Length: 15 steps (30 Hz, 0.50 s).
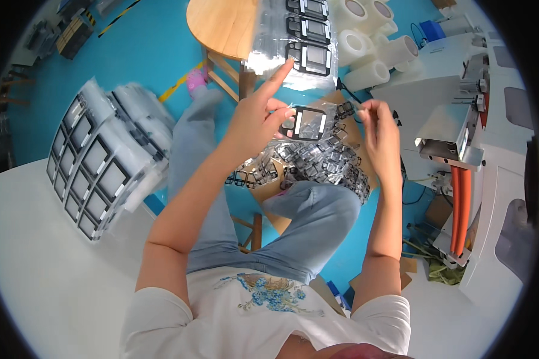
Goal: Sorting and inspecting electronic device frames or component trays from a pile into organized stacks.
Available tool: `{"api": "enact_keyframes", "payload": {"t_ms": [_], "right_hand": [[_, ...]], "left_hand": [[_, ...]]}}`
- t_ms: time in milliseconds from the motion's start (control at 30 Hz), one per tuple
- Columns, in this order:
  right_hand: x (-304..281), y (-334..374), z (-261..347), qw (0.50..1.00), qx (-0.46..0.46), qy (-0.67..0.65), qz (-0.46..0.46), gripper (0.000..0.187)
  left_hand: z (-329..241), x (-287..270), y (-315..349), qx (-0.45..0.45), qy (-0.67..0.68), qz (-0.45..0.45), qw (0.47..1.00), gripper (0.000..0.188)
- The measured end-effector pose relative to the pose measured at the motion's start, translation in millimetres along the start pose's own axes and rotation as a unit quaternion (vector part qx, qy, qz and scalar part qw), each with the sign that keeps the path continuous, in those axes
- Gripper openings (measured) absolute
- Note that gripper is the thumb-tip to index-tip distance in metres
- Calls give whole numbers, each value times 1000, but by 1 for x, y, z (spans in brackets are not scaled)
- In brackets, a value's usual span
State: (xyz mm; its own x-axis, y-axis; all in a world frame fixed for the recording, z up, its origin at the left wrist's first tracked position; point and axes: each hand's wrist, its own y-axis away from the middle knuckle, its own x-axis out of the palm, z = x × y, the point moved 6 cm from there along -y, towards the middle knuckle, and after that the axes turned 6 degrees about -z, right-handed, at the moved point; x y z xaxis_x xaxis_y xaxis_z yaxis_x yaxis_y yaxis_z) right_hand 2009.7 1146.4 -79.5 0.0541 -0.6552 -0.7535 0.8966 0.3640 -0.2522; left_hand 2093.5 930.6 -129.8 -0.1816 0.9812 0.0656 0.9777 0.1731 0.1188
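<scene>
The left hand [254, 122] pinches a black framed panel [308, 124] by its left end, index finger stretched over the near end of a film strip [299, 42] of similar panels; contact there cannot be confirmed. The right hand [378, 128] is at the right, apart from the panel, its fingertips narrow; whether they hold anything cannot be told. The panel sits between the hands, above a heap of small dark pieces [326, 161]. Judged risks: the one-ended pinch may let the panel tip or drop into the heap; the stretched finger may catch the film and drag it. The panel's long axis runs left to right, windowed end pointing right
</scene>
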Motion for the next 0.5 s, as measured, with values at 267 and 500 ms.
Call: {"api": "enact_keyframes", "payload": {"t_ms": [267, 500], "right_hand": [[-16, -19, 41, 940, 49, -336, 24, 8], [-32, -146, 55, 885, 29, -454, -96, 18]], "left_hand": [[42, 15, 21, 71, 74, 47, 994, 45], [12, 12, 20, 125, 123, -118, 977, 9]]}}
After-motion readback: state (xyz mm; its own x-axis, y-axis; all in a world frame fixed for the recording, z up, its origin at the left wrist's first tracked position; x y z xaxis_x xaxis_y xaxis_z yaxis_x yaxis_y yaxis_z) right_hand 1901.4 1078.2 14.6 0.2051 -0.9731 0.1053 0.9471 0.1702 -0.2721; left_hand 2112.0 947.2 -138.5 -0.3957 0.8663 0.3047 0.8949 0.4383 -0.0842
